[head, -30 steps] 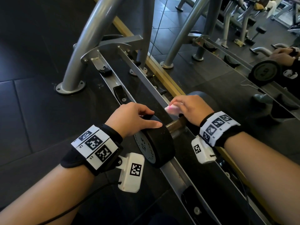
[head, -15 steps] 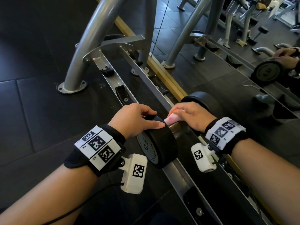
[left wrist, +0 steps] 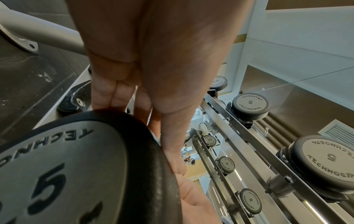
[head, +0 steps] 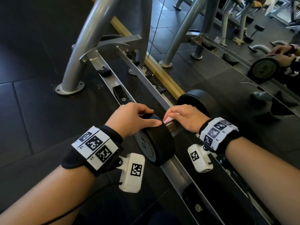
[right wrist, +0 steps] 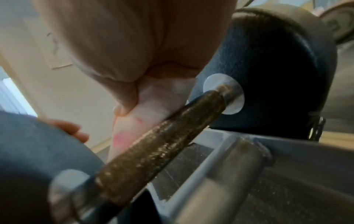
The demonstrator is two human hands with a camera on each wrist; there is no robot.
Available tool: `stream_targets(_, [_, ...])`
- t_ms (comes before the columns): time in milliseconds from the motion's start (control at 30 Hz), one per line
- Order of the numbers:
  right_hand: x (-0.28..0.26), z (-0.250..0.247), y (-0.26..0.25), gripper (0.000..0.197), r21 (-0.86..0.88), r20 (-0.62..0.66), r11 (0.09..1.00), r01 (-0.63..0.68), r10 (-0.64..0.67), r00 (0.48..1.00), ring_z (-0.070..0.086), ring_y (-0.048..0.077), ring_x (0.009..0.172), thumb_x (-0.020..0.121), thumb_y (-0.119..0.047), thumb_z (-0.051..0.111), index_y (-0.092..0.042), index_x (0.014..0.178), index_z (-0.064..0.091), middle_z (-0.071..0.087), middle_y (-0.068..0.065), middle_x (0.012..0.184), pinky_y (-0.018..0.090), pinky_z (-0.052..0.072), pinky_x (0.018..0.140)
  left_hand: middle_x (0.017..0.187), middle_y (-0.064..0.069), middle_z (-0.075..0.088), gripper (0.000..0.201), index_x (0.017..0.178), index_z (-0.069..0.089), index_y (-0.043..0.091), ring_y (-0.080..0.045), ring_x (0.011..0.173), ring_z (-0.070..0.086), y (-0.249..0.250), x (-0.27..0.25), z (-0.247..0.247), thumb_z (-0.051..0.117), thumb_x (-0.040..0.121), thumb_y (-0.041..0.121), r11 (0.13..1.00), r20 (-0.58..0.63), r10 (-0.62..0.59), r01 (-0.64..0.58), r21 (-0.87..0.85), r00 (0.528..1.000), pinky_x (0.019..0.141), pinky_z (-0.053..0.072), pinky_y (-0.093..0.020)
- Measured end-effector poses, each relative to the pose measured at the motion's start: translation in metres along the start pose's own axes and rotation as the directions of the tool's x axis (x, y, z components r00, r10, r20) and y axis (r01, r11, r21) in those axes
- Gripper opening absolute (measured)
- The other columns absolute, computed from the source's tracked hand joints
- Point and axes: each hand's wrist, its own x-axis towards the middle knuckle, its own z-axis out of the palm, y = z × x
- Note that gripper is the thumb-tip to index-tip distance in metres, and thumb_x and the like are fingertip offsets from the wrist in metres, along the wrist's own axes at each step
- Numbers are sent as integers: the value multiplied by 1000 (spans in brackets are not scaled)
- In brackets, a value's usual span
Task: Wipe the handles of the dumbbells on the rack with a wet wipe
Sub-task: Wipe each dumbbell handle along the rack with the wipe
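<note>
Dumbbell point(head: 159, 140) lying across the two grey rails of the rack point(head: 113, 78), near its front end. Left hand point(head: 129, 119) draped over the near head of the dumbbell, fingers point(left wrist: 107, 94) curled down over the rim, thumb along the top edge. Right hand point(head: 186, 118) closed over the handle point(right wrist: 162, 139) between the two heads, fingers wrapped round it with the wet wipe point(right wrist: 134, 125) pressed against the metal. More dumbbells point(left wrist: 249, 107) on the rails beyond the handle.
</note>
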Motion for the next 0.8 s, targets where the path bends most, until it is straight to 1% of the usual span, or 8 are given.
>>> stream_targets(100, [-2, -2, 6, 23, 149, -15, 988, 31, -29, 999, 61, 7, 103, 100, -30, 50, -35, 93, 71, 68, -11, 101, 37, 45, 97, 117, 15, 64, 54, 123, 64, 39, -4, 108, 58, 0, 0, 0, 74, 74, 59, 1000, -1, -6, 6, -15, 1000, 81, 44, -17])
stream_targets(167, [0, -6, 11, 23, 202, -184, 979, 29, 9, 983, 59, 6, 100, 100, -31, 49, -37, 95, 70, 65, -13, 101, 31, 46, 89, 115, 15, 64, 54, 122, 64, 39, -4, 108, 58, 0, 1, 0, 75, 73, 59, 1000, 1, -11, 11, -22, 1000, 81, 45, -17])
stream_targets(233, [2, -7, 14, 22, 169, -367, 984, 54, 12, 930, 58, 0, 97, 100, -26, 49, -34, 98, 69, 65, -12, 103, 19, 45, 83, 115, 15, 64, 54, 121, 65, 39, -4, 108, 58, -1, 1, 0, 75, 72, 59, 1000, -2, -15, 15, -26, 1000, 83, 45, -19])
stream_targets(300, [5, -3, 14, 23, -28, -275, 998, 49, -55, 960, 59, 0, 95, 99, -16, 50, -28, 102, 69, 65, -10, 106, 13, 44, 81, 116, 14, 64, 54, 121, 64, 39, -4, 108, 58, 0, 2, 0, 75, 73, 59, 1000, 2, -15, 15, -27, 1000, 82, 45, -19])
stream_targets(367, [8, 8, 14, 20, -259, -54, 966, -17, 3, 999, 63, 11, 92, 99, -17, 50, -31, 99, 63, 65, -7, 98, 23, 48, 79, 116, 14, 64, 53, 122, 63, 39, -4, 107, 58, -1, 2, 0, 75, 74, 57, 999, 11, -10, 11, -32, 1000, 77, 44, -16])
stream_targets(433, [10, 11, 12, 15, -308, -1, 947, -86, 90, 996, 62, 13, 87, 100, -21, 48, -31, 97, 58, 62, -9, 90, 27, 46, 75, 116, 14, 65, 52, 123, 63, 39, -3, 106, 58, -2, 2, 1, 74, 75, 57, 999, 12, -5, 5, -33, 1000, 73, 41, -12])
stream_targets(667, [4, 7, 11, 24, 80, -26, 996, -40, 42, 999, 60, 15, 103, 102, -25, 45, -26, 95, 68, 65, -3, 104, 39, 46, 96, 117, 16, 63, 51, 122, 62, 42, -2, 106, 56, -3, 4, 0, 73, 75, 58, 999, 17, -10, 10, -32, 1000, 70, 37, -10])
stream_targets(800, [3, 4, 10, 25, 343, -48, 939, -10, 29, 998, 62, 9, 94, 102, -28, 45, -31, 92, 67, 63, -7, 100, 34, 49, 85, 117, 15, 63, 52, 121, 63, 41, -3, 106, 56, -3, 7, -1, 74, 73, 59, 999, 23, -21, 21, -24, 1000, 74, 40, -15])
